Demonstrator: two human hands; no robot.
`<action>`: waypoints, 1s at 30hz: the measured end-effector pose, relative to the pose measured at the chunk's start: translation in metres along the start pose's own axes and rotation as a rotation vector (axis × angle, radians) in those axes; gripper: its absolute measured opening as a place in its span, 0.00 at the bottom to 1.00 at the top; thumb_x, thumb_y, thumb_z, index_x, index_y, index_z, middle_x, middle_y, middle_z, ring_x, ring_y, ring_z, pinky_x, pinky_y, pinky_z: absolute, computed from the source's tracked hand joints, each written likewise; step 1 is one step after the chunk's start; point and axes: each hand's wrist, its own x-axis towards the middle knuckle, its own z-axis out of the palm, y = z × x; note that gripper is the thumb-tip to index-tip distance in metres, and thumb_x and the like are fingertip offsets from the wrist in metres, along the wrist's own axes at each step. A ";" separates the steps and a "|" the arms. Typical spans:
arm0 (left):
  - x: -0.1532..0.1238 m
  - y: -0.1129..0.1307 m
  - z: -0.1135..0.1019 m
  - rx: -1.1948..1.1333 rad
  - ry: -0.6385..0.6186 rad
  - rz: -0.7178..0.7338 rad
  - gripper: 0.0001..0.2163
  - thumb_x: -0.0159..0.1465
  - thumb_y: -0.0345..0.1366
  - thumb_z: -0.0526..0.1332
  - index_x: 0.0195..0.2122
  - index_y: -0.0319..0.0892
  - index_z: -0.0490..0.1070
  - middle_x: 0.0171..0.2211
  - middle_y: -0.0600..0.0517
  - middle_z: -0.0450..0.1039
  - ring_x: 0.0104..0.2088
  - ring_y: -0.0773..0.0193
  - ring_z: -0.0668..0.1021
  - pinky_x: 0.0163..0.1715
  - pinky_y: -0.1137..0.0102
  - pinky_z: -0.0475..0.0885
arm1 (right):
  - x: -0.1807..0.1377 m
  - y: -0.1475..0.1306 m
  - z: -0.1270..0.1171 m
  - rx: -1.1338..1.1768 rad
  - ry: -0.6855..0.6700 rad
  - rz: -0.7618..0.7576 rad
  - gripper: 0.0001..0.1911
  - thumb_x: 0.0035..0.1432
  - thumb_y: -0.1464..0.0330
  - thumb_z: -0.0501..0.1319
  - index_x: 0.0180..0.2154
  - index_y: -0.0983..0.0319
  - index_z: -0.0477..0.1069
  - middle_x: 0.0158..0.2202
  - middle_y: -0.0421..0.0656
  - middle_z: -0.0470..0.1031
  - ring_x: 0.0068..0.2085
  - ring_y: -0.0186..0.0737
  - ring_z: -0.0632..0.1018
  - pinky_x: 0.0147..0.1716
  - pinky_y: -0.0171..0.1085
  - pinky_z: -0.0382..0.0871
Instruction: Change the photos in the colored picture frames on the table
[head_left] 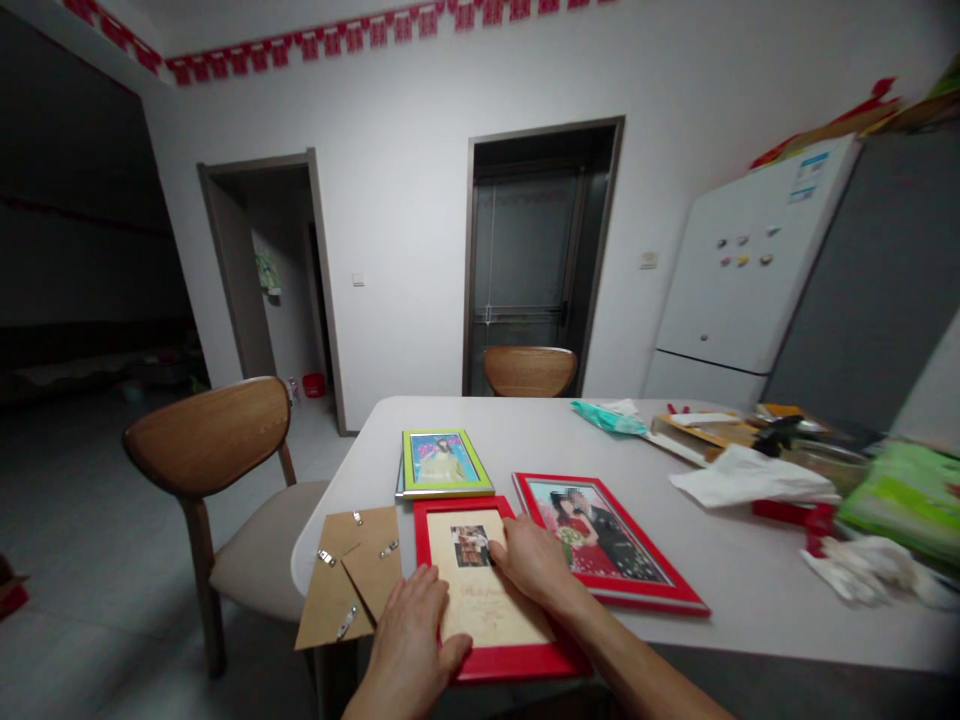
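While the bench (525,435) carries the work, the red frame (510,664) is laid flat at its near edge. The clipped brown board (339,585) is set just left, apart; judged thereby, backing remains unfitted, though the cream sheet (487,605) is already seated within the red border. The left hand (415,630) is laid open along the sheet's left side; whether the frame is gripped by the right hand (531,558) cannot be told. A small dark photo (471,546) is borne above faint lettering.
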 end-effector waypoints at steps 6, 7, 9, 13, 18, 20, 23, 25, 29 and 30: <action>0.008 0.002 0.004 0.009 0.110 0.031 0.22 0.49 0.35 0.57 0.46 0.36 0.64 0.48 0.42 0.66 0.49 0.54 0.66 0.50 0.59 0.59 | -0.012 -0.012 -0.005 0.119 0.015 -0.100 0.16 0.53 0.64 0.49 0.39 0.63 0.67 0.37 0.49 0.69 0.36 0.40 0.71 0.33 0.34 0.61; 0.008 -0.002 0.002 0.003 0.135 0.036 0.22 0.49 0.35 0.56 0.47 0.36 0.64 0.47 0.43 0.66 0.49 0.54 0.67 0.50 0.59 0.59 | -0.016 -0.016 -0.005 0.178 0.008 -0.157 0.16 0.53 0.64 0.49 0.40 0.63 0.67 0.37 0.48 0.69 0.37 0.39 0.71 0.33 0.34 0.61; 0.003 -0.018 -0.004 0.006 0.206 0.033 0.22 0.50 0.35 0.56 0.48 0.38 0.62 0.49 0.43 0.65 0.50 0.55 0.66 0.50 0.58 0.59 | -0.023 -0.027 -0.007 0.283 -0.018 -0.288 0.15 0.52 0.66 0.50 0.41 0.62 0.68 0.38 0.47 0.68 0.38 0.38 0.70 0.35 0.32 0.60; -0.019 -0.079 -0.016 0.122 0.299 -0.098 0.25 0.49 0.35 0.57 0.50 0.37 0.59 0.53 0.43 0.60 0.53 0.55 0.61 0.52 0.56 0.56 | -0.036 -0.057 -0.010 0.369 -0.073 -0.440 0.16 0.52 0.65 0.50 0.41 0.62 0.68 0.38 0.47 0.68 0.40 0.39 0.68 0.39 0.33 0.58; -0.035 -0.138 -0.003 0.247 0.321 -0.183 0.22 0.48 0.31 0.55 0.46 0.36 0.63 0.50 0.43 0.63 0.51 0.57 0.65 0.49 0.63 0.62 | -0.045 -0.108 0.003 0.316 -0.097 -0.551 0.19 0.48 0.56 0.53 0.36 0.61 0.69 0.35 0.46 0.68 0.38 0.43 0.67 0.38 0.40 0.57; -0.034 -0.144 0.001 0.270 0.363 -0.151 0.19 0.49 0.30 0.54 0.44 0.37 0.65 0.47 0.43 0.67 0.49 0.57 0.68 0.48 0.64 0.64 | -0.044 -0.124 0.012 0.279 -0.070 -0.558 0.21 0.44 0.54 0.56 0.36 0.62 0.69 0.35 0.47 0.68 0.39 0.45 0.66 0.40 0.43 0.56; -0.033 -0.139 -0.002 0.267 0.453 -0.102 0.17 0.49 0.32 0.55 0.41 0.38 0.67 0.44 0.43 0.70 0.46 0.57 0.71 0.45 0.64 0.67 | -0.043 -0.133 0.016 0.327 -0.065 -0.512 0.19 0.42 0.61 0.58 0.39 0.61 0.67 0.37 0.47 0.67 0.39 0.45 0.66 0.38 0.42 0.58; -0.034 -0.130 -0.008 0.245 0.534 -0.042 0.17 0.49 0.34 0.56 0.42 0.40 0.66 0.44 0.45 0.70 0.45 0.57 0.72 0.44 0.65 0.69 | -0.045 -0.127 0.011 0.409 -0.071 -0.497 0.17 0.44 0.65 0.57 0.39 0.60 0.67 0.37 0.46 0.66 0.39 0.42 0.66 0.37 0.38 0.59; -0.037 -0.098 -0.009 0.199 0.556 0.127 0.20 0.47 0.32 0.60 0.44 0.40 0.65 0.45 0.44 0.70 0.45 0.57 0.71 0.42 0.64 0.70 | -0.057 -0.089 -0.012 0.507 -0.081 -0.492 0.14 0.44 0.69 0.55 0.37 0.60 0.69 0.36 0.44 0.67 0.39 0.39 0.66 0.38 0.36 0.59; -0.036 -0.087 -0.006 0.181 0.529 0.162 0.21 0.46 0.32 0.61 0.44 0.40 0.65 0.45 0.44 0.69 0.45 0.56 0.72 0.42 0.64 0.70 | -0.060 -0.076 -0.018 0.516 -0.082 -0.478 0.15 0.44 0.70 0.55 0.38 0.60 0.69 0.37 0.44 0.67 0.40 0.39 0.66 0.40 0.36 0.59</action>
